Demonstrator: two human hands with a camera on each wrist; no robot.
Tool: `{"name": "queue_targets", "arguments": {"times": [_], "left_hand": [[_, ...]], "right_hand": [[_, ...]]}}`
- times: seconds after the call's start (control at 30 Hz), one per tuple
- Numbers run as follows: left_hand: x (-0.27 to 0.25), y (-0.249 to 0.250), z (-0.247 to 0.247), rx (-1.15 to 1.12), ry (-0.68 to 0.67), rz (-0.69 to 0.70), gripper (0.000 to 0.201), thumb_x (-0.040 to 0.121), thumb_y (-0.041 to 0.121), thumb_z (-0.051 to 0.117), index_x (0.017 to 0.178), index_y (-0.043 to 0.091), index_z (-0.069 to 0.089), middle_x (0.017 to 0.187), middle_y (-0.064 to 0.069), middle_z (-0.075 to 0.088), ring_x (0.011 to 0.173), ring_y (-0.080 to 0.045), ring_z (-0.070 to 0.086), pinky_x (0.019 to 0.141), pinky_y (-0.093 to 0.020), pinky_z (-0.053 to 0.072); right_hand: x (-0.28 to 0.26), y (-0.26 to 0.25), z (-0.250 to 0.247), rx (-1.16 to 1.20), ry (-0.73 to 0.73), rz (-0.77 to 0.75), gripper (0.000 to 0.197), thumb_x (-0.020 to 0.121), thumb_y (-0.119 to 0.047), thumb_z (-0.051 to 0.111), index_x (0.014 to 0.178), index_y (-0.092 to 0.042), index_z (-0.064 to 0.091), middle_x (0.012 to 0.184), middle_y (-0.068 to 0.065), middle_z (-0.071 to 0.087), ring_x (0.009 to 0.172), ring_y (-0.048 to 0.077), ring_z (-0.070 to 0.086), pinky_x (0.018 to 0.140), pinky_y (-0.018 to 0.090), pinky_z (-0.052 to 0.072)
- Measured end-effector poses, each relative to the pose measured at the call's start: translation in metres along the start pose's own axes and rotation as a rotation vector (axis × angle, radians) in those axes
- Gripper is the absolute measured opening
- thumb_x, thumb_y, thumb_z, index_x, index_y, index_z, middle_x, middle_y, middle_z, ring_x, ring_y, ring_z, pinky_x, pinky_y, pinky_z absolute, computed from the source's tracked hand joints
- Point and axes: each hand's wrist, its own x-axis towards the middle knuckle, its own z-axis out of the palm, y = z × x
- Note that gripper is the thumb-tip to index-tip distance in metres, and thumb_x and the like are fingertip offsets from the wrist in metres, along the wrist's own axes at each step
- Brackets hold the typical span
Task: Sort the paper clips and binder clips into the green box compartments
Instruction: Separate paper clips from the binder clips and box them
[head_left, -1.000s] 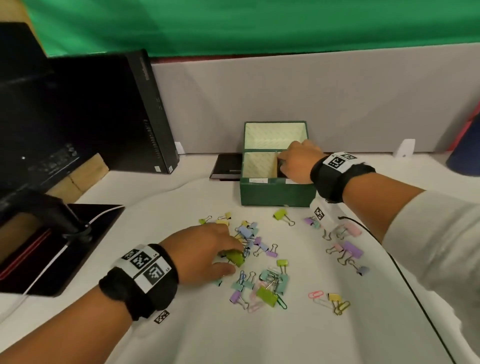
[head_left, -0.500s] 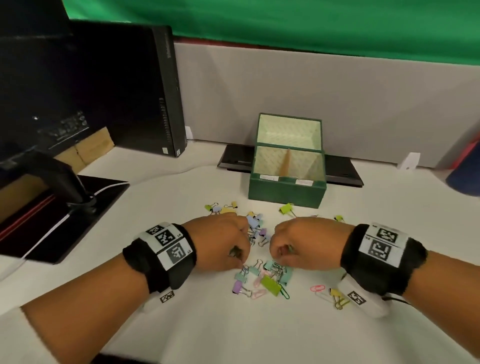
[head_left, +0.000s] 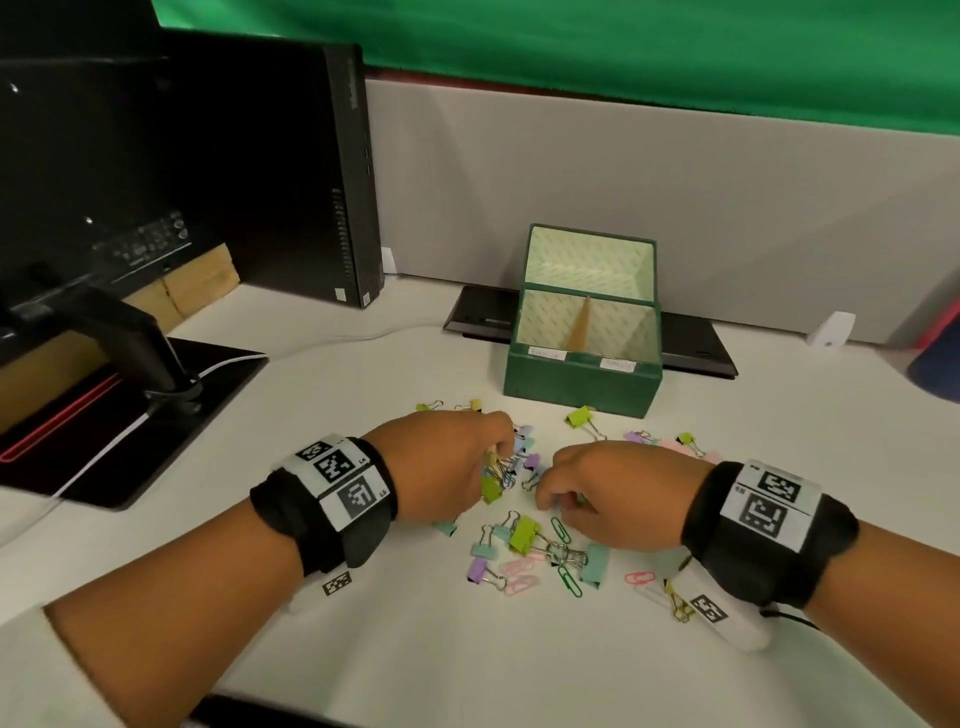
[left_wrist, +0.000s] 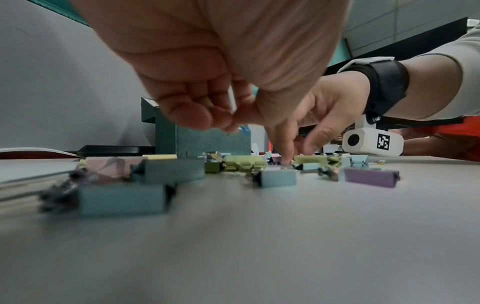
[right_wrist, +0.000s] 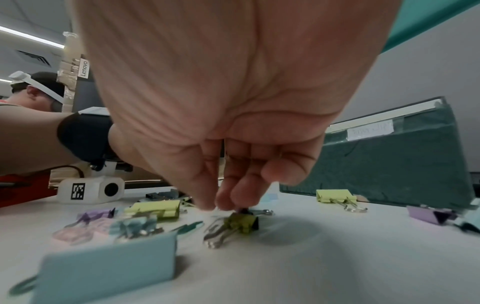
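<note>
The green box (head_left: 582, 384) stands open at the back of the desk, its two compartments split by a divider; it also shows as box (left_wrist: 207, 142) and box (right_wrist: 389, 164). Pastel binder clips and paper clips (head_left: 524, 551) lie scattered in front of it. My left hand (head_left: 457, 467) hovers at the pile's left edge, fingers curled round a lime binder clip (head_left: 491, 488) and some wire clips. My right hand (head_left: 613, 493) is beside it, fingertips (right_wrist: 223, 203) pinched down on a small olive binder clip (right_wrist: 241, 223) that lies on the desk. What the left hand (left_wrist: 207, 107) grips is mostly hidden.
A monitor stand base (head_left: 156, 410) and white cable (head_left: 104, 452) sit at left, a black computer tower (head_left: 322, 171) behind it. A black keyboard (head_left: 696, 353) lies behind the box against the grey partition (head_left: 623, 182). Another person (right_wrist: 36, 90) shows beyond my left arm.
My right hand has come back from the box's right compartment to the pile and closed its fingers down on a clip. My left hand has stayed at the pile, holding its clips.
</note>
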Motion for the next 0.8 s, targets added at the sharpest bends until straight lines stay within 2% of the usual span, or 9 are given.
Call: {"name": "queue_targets", "arguments": {"times": [0.07,0.13,0.2,0.3,0.4,0.5,0.6,0.7,0.8], "left_hand": [[0.001,-0.002,-0.002,0.05,-0.027,-0.051,0.034,0.097,0.021,0.043,0.126,0.036,0.056,0.112,0.003,0.054,0.086,-0.018,0.057,0.08,-0.034,0.052],[0.003,-0.004,-0.003,0.138,0.002,-0.101,0.027,0.1,0.025,0.038,0.109,0.026,0.063,0.112,-0.003,0.055,0.074,-0.012,0.048,0.075,-0.033,0.049],[0.003,-0.004,-0.004,0.13,0.074,-0.156,0.023,0.098,0.028,0.037,0.098,0.022,0.06,0.112,-0.005,0.056,0.077,-0.016,0.047,0.076,-0.034,0.05],[0.006,-0.003,-0.002,0.112,-0.009,-0.124,0.02,0.098,0.015,0.043,0.108,0.019,0.059,0.116,-0.002,0.055,0.087,-0.012,0.047,0.075,-0.021,0.039],[0.008,-0.001,-0.003,0.022,-0.105,-0.096,0.022,0.094,0.006,0.047,0.108,0.019,0.059,0.111,0.001,0.053,0.09,-0.015,0.05,0.077,-0.025,0.042],[0.003,-0.002,-0.003,0.007,-0.095,-0.055,0.026,0.097,0.024,0.045,0.116,0.031,0.061,0.109,0.005,0.049,0.09,-0.017,0.053,0.081,-0.033,0.049],[-0.001,-0.003,-0.002,0.063,-0.133,-0.029,0.032,0.092,0.036,0.053,0.123,0.043,0.059,0.106,0.009,0.042,0.088,-0.015,0.05,0.082,-0.033,0.051],[0.0,-0.004,-0.001,0.079,-0.132,-0.068,0.022,0.087,0.034,0.058,0.109,0.035,0.058,0.108,0.009,0.046,0.09,-0.017,0.054,0.079,-0.034,0.051],[-0.001,-0.004,-0.002,0.082,-0.107,-0.144,0.009,0.082,0.033,0.057,0.086,0.032,0.049,0.1,0.009,0.044,0.082,-0.015,0.05,0.068,-0.03,0.044]], "right_hand": [[0.005,0.0,-0.002,0.005,0.042,0.02,0.034,0.099,-0.023,0.043,0.123,-0.038,0.061,0.113,-0.011,0.057,0.098,0.014,0.056,0.089,0.03,0.048],[0.014,-0.001,-0.005,0.006,0.104,0.015,0.037,0.1,-0.021,0.042,0.126,-0.039,0.061,0.115,-0.01,0.056,0.099,0.015,0.056,0.088,0.031,0.048],[0.025,-0.004,-0.008,0.005,0.134,-0.007,0.038,0.101,-0.022,0.044,0.131,-0.04,0.059,0.117,-0.008,0.054,0.098,0.015,0.054,0.085,0.029,0.046],[0.041,-0.008,-0.01,-0.057,0.092,-0.024,0.036,0.098,-0.031,0.054,0.133,-0.043,0.056,0.116,-0.005,0.05,0.099,0.016,0.053,0.078,0.028,0.044],[0.049,-0.007,-0.012,-0.067,0.068,0.003,0.027,0.095,-0.034,0.059,0.122,-0.035,0.06,0.112,-0.004,0.05,0.093,0.016,0.053,0.074,0.03,0.045],[0.049,-0.002,-0.015,-0.047,0.056,0.0,0.009,0.092,-0.033,0.06,0.097,-0.029,0.065,0.1,-0.007,0.058,0.086,0.015,0.056,0.074,0.034,0.051],[0.047,0.003,-0.014,-0.033,0.041,0.013,0.008,0.092,-0.029,0.057,0.089,-0.025,0.064,0.093,-0.005,0.062,0.08,0.015,0.058,0.071,0.032,0.049],[0.043,0.009,-0.012,-0.054,0.022,0.035,0.009,0.094,-0.027,0.055,0.091,-0.022,0.062,0.091,-0.007,0.06,0.079,0.015,0.055,0.067,0.029,0.045],[0.04,0.012,-0.012,-0.102,0.023,0.058,0.009,0.092,-0.022,0.051,0.087,-0.025,0.058,0.087,-0.009,0.054,0.078,0.015,0.053,0.06,0.025,0.038]]}}
